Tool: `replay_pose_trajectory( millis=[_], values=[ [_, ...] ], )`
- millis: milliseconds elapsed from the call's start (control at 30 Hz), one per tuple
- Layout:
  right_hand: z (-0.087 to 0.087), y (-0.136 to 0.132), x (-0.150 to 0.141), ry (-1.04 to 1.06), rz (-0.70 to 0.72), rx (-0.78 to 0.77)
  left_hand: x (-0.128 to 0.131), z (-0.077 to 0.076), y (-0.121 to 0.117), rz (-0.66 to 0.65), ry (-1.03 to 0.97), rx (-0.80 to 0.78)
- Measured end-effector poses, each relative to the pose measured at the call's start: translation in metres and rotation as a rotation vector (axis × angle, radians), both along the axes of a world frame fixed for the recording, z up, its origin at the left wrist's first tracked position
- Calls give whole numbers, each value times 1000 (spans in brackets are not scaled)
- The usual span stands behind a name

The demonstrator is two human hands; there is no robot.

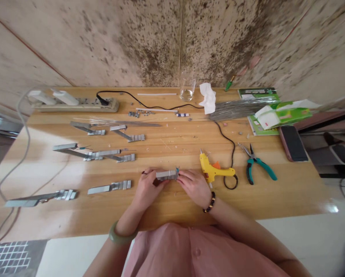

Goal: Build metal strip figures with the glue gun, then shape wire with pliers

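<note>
Low over the front middle of the wooden table, a small grey segmented piece [167, 175] sits between my two hands. My left hand [148, 187] is closed on its left end, thumb along the near side. At the piece's right end, my right hand [194, 186] pinches around a small teal bit [177, 170]; whether that bit is part of the grey piece I cannot tell. Just right of my right hand lies a yellow glue gun [216, 169]. To the left of my hands rests a similar grey segmented strip [110, 187].
More folded grey pieces [94, 154] lie at the left. Teal-handled pliers [255, 165] and a phone [293, 143] are on the right. Behind stand a power strip [82, 105], a glass [186, 92] and a bundle of wires [238, 109]. A black cord [149, 105] crosses the back.
</note>
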State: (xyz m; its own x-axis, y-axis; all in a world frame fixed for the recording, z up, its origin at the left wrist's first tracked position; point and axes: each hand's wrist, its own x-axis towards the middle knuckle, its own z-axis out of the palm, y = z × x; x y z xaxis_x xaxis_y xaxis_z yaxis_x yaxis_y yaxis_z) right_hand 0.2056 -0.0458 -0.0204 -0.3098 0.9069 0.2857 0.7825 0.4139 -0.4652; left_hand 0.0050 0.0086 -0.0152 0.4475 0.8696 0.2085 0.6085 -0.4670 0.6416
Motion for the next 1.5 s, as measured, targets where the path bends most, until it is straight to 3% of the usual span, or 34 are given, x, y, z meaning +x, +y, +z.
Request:
replay_pose_trajectory(
  millis=[367, 767, 1500],
  values=[
    [4, -4, 6, 158, -73, 23, -2, -4, -1, 14, 24, 47],
    [6, -6, 1, -37, 10, 8, -1, -1, -1, 15, 45, 54],
    [7, -7, -1, -43, 17, -58, -1, -2, 0, 14, 52, 4]
  ],
)
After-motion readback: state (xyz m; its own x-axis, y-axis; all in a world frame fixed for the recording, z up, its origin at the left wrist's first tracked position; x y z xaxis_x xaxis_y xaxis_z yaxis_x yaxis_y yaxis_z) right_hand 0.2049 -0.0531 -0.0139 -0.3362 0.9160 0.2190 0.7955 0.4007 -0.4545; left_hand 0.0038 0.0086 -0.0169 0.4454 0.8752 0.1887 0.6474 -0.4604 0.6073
